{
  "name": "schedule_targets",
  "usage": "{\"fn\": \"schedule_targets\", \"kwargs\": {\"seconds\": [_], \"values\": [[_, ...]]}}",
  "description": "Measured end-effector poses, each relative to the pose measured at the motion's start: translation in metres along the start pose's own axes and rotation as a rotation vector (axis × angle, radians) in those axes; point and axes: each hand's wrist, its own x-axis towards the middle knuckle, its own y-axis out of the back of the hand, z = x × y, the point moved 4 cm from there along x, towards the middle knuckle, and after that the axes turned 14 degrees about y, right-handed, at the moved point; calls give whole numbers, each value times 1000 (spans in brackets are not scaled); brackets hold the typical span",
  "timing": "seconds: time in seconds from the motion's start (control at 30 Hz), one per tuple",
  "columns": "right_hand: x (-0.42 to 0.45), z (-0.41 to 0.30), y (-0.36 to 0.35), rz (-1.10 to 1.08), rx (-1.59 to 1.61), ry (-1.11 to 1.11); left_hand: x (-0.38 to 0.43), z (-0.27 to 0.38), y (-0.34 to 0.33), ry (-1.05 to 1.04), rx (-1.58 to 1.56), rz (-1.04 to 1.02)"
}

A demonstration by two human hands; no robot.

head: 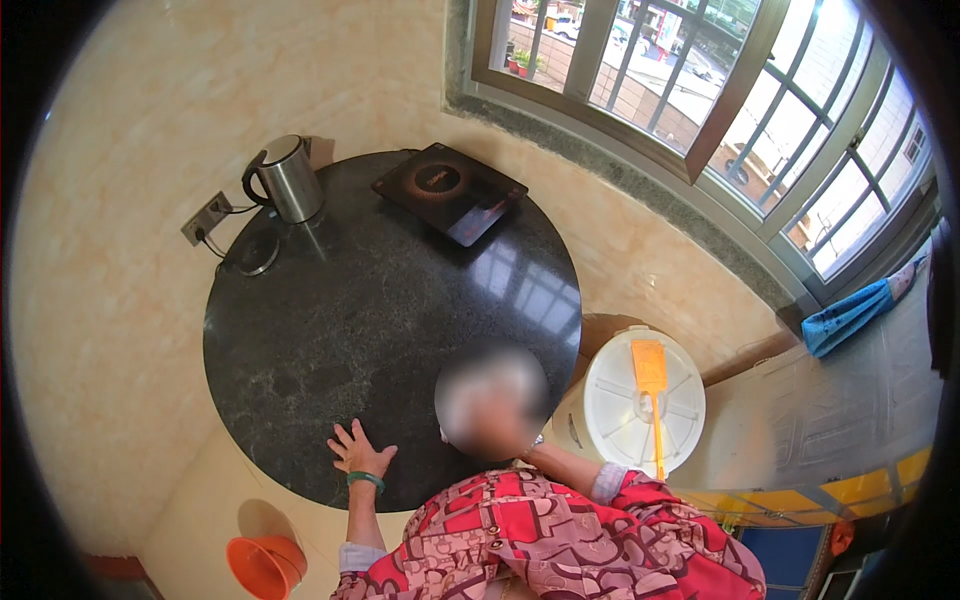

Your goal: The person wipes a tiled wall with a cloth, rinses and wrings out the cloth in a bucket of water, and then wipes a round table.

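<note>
My left hand [361, 456] lies flat with its fingers spread on the near left part of a dark round stone table [322, 322]; a green bangle circles that wrist. Towards the table's right front edge is my right hand [496, 429], largely hidden by a round blur. Something whitish shows in the blur at its fingers, but neither its kind nor the grip can be made out. At the back of the table stand a steel electric kettle [298, 184] and a black induction cooker [450, 193]. The kettle's round base [257, 255] lies near the left edge.
Right of the table stands a white lidded bucket [600, 405] with an orange fly swatter [649, 367] on its lid. An orange plastic bucket [262, 566] is on the floor at lower left. A wall socket [206, 217] with cords is by the kettle. A blue cloth [847, 319] hangs at right.
</note>
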Motion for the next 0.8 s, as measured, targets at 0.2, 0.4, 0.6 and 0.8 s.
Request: {"fn": "schedule_targets", "kwargs": {"seconds": [0.2, 0.4, 0.6, 0.8], "values": [[3, -18, 44, -75, 37, -38, 2, 1, 1, -1, 53, -87], [11, -4, 23, -51, -22, -45, -1, 8, 7, 20, 68, -116], [9, 65, 13, 374, 204, -65, -1, 8, 6, 6, 72, -116], [-5, 92, 51, 259, -14, -39, 2, 2, 2, 10, 69, -110]]}}
